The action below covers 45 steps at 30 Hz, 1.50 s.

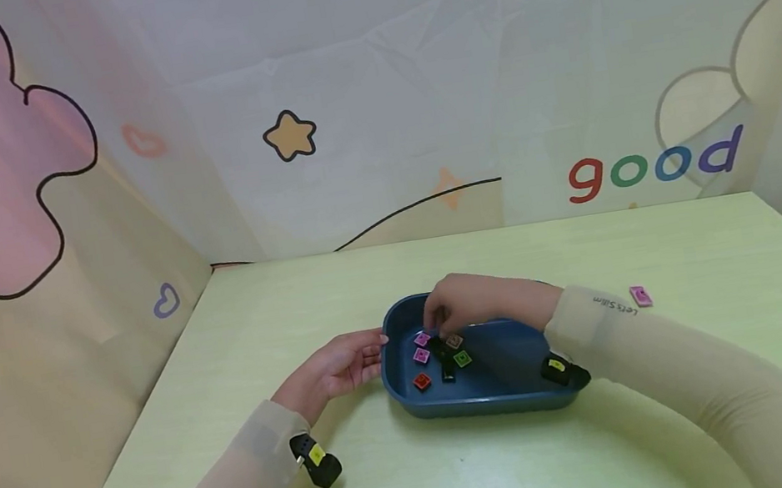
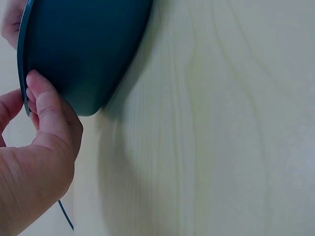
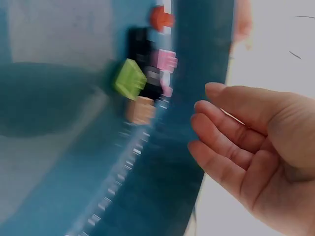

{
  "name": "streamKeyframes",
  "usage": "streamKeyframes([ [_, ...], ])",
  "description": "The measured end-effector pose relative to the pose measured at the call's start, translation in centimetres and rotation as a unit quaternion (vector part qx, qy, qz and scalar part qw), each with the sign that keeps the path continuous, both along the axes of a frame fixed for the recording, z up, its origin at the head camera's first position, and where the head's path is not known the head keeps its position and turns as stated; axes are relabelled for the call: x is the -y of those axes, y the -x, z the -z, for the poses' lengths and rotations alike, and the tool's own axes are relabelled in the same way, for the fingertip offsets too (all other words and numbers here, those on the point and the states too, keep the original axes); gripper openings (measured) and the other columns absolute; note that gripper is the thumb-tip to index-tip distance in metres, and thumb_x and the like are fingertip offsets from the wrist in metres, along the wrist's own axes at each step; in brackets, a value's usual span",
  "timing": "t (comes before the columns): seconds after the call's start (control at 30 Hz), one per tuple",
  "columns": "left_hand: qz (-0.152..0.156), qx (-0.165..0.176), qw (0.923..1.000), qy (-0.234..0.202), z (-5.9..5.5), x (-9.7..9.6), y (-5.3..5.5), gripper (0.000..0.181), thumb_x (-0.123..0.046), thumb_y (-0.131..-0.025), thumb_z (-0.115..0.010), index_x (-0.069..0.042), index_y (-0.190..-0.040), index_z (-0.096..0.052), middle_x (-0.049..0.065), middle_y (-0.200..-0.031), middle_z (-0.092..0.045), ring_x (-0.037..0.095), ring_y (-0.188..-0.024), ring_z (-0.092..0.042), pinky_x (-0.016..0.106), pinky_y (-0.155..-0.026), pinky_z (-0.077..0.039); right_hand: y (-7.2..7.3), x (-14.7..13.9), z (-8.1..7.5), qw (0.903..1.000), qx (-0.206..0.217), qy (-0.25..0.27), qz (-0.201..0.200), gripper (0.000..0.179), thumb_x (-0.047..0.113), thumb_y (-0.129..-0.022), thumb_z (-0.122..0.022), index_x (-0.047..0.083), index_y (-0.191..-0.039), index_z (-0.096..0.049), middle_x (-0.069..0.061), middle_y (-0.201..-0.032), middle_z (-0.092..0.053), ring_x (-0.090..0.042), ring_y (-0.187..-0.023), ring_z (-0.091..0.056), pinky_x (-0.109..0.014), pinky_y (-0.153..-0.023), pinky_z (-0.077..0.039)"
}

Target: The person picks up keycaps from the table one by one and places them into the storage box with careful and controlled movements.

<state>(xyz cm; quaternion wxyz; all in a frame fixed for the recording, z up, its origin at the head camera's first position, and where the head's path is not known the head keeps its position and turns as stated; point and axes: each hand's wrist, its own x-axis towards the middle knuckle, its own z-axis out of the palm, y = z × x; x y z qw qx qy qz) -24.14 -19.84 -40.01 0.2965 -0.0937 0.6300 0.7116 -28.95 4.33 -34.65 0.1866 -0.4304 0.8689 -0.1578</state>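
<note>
A dark blue oval basin [image 1: 491, 408] stands on the table. My left hand [image 1: 344, 365] pinches its left rim, with the fingers against the outer wall in the left wrist view. My right hand [image 1: 471, 299] is above the basin's far left part, its fingers loosely bent and holding nothing in the right wrist view. Small toy blocks lie loose on the basin floor near the left end: a red block [image 1: 422, 381], a green block [image 1: 462, 359], a brown block [image 1: 454, 341], pink blocks [image 1: 420, 355] and black blocks [image 1: 448, 372]. The right wrist view blurs them.
Right of the basin, beyond the right forearm, a pink block [image 1: 641, 296] lies on the pale wooden table [image 1: 292, 292]. A printed cloth backdrop [image 1: 379, 111] hangs behind the table. Each wrist wears a small black camera, the left camera [image 1: 317, 462] close to the table.
</note>
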Motion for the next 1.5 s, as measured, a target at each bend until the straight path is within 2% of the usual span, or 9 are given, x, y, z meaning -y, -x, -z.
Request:
streamKeyframes([
  [0.13, -0.004, 0.002, 1.0, -0.002, -0.1, 0.0, 0.0, 0.049, -0.011, -0.105, -0.048, 0.003, -0.152, -0.04, -0.005, -0.083, -0.069, 0.004, -0.072, -0.064, 0.014, -0.069, -0.061, -0.2, -1.1, -2.2, 0.9996, -0.006, 0.026, 0.001, 0.021, 0.009, -0.095, -0.069, 0.001, -0.114, -0.074, -0.011, -0.107, -0.077, -0.016, -0.094, -0.07, -0.032, -0.09, -0.062],
  [0.43, 0.0, -0.003, 1.0, -0.006, 0.0, 0.1, 0.1, 0.051, -0.011, -0.106, -0.047, 0.003, -0.154, -0.037, -0.005, -0.084, -0.067, 0.003, -0.072, -0.064, 0.013, -0.069, -0.06, -1.4, -4.0, -5.9, 0.9968, -0.009, 0.066, 0.043, 0.021, 0.014, -0.097, -0.069, 0.005, -0.115, -0.075, -0.007, -0.104, -0.077, -0.016, -0.093, -0.069, -0.037, -0.09, -0.062],
  [0.6, 0.0, -0.001, 0.9999, -0.01, 0.2, 0.1, 0.0, 0.051, -0.011, -0.106, -0.047, 0.004, -0.154, -0.037, -0.005, -0.083, -0.068, 0.003, -0.071, -0.064, 0.013, -0.069, -0.06, -2.5, -6.0, -7.4, 0.9942, -0.015, 0.079, 0.071, 0.022, 0.015, -0.097, -0.069, 0.005, -0.116, -0.074, -0.006, -0.102, -0.078, -0.015, -0.094, -0.07, -0.042, -0.094, -0.061],
  [0.77, -0.003, 0.001, 0.9999, -0.01, 0.3, 0.1, 0.1, 0.051, -0.011, -0.106, -0.048, 0.004, -0.153, -0.037, -0.005, -0.083, -0.068, 0.003, -0.071, -0.064, 0.013, -0.068, -0.06, -3.2, -8.7, -8.0, 0.9906, -0.03, 0.089, 0.099, 0.024, 0.017, -0.096, -0.071, 0.006, -0.117, -0.074, -0.004, -0.101, -0.078, -0.013, -0.09, -0.069, -0.038, -0.088, -0.063],
  [1.07, -0.002, -0.003, 0.9999, -0.011, 0.4, 0.0, 0.2, 0.049, -0.01, -0.105, -0.048, 0.004, -0.152, -0.039, -0.005, -0.083, -0.068, 0.003, -0.071, -0.064, 0.013, -0.068, -0.06, -4.5, -13.9, -6.9, 0.9796, -0.016, 0.097, 0.175, 0.027, 0.019, -0.097, -0.071, 0.005, -0.12, -0.073, -0.008, -0.11, -0.077, -0.017, -0.096, -0.072, -0.018, -0.078, -0.059],
  [1.17, -0.002, -0.002, 0.9999, -0.012, 0.4, 0.0, 0.2, 0.049, -0.009, -0.105, -0.048, 0.004, -0.151, -0.039, -0.005, -0.082, -0.068, 0.003, -0.07, -0.064, 0.013, -0.068, -0.06, -4.9, -15.5, -5.8, 0.9767, -0.007, 0.1, 0.19, 0.028, 0.018, -0.098, -0.069, 0.003, -0.122, -0.071, -0.01, -0.111, -0.077, -0.014, -0.096, -0.073, -0.017, -0.076, -0.059],
  [1.33, -0.007, -0.005, 1.0, -0.005, 0.1, 0.0, 0.1, 0.048, -0.01, -0.105, -0.048, 0.003, -0.151, -0.04, -0.005, -0.082, -0.068, 0.004, -0.07, -0.065, 0.014, -0.068, -0.061, -5.4, -17.8, -3.7, 0.9732, 0.005, 0.1, 0.207, 0.03, 0.017, -0.098, -0.068, 0.002, -0.124, -0.07, -0.008, -0.11, -0.077, 0.001, -0.087, -0.066, -0.019, -0.071, -0.057],
  [1.47, -0.01, -0.003, 0.9999, -0.005, 0.0, 0.0, 0.0, 0.048, -0.01, -0.105, -0.049, 0.002, -0.151, -0.041, -0.005, -0.082, -0.068, 0.004, -0.069, -0.065, 0.014, -0.068, -0.061, -5.9, -19.3, -2.0, 0.9712, 0.006, 0.106, 0.213, 0.033, 0.016, -0.098, -0.068, 0.0, -0.127, -0.067, -0.008, -0.11, -0.076, 0.003, -0.089, -0.065, -0.018, -0.075, -0.057],
  [1.5, -0.009, -0.002, 0.9999, -0.006, 0.0, 0.0, -0.1, 0.047, -0.01, -0.105, -0.049, 0.002, -0.15, -0.041, -0.005, -0.082, -0.068, 0.003, -0.069, -0.065, 0.014, -0.068, -0.061, -6.0, -19.6, -1.6, 0.9709, 0.002, 0.107, 0.214, 0.035, 0.016, -0.097, -0.069, -0.001, -0.127, -0.067, -0.009, -0.111, -0.075, 0.0, -0.091, -0.066, -0.017, -0.076, -0.058],
])
